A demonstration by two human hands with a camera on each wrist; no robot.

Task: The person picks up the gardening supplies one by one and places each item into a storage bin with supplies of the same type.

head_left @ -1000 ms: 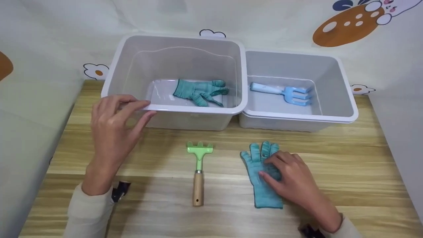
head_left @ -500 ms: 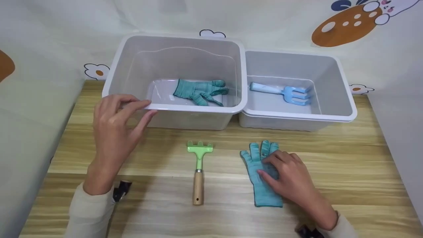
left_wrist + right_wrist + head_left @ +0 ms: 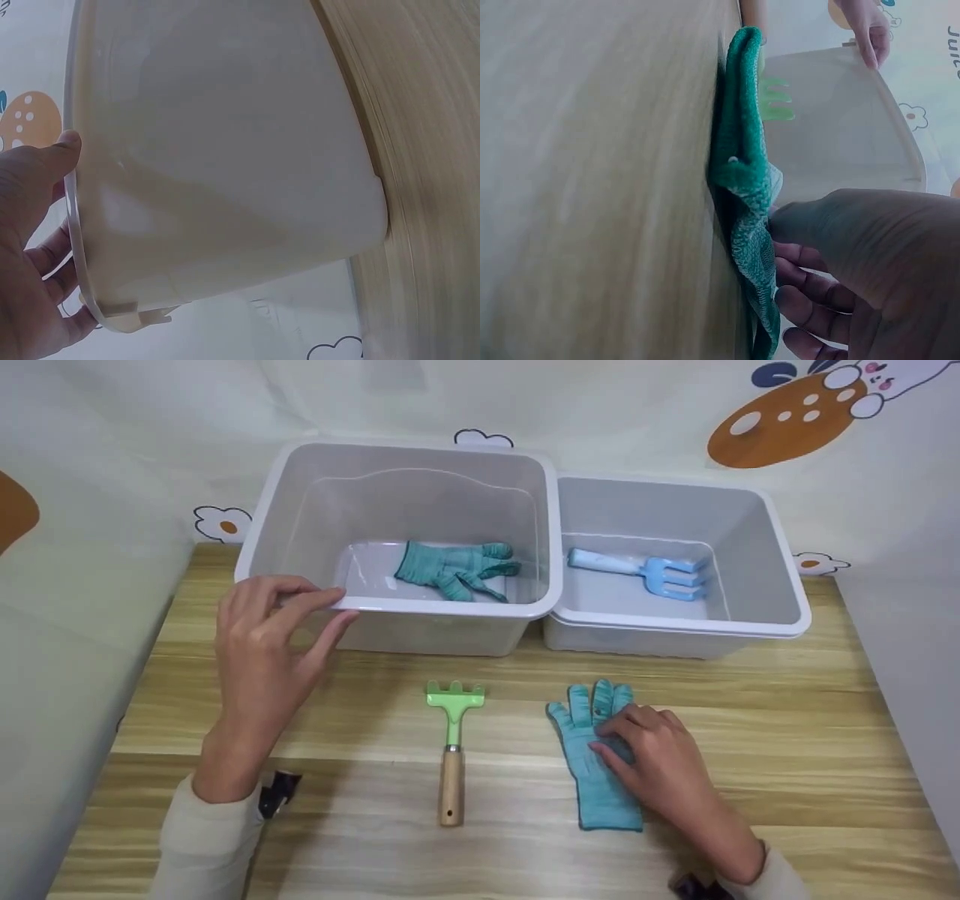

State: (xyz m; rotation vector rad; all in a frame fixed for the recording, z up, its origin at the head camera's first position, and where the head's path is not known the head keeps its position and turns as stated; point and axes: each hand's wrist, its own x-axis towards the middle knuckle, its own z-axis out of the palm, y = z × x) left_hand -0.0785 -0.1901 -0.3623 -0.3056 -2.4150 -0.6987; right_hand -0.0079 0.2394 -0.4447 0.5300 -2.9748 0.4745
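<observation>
At the front-left rim of the large translucent bin, my left hand grips the edge between thumb and fingers. The left wrist view has the same hand holding the rim of the bin. My right hand rests on the right side of a teal glove lying flat on the table, its fingers relaxed and bent. In the right wrist view the thumb and fingertips of that hand touch the glove. Another teal glove lies inside the large bin.
A smaller bin stands against the large one's right side, holding a blue fork. Between my hands lies a green rake with a wooden handle. Patterned cloth hangs behind the wooden table.
</observation>
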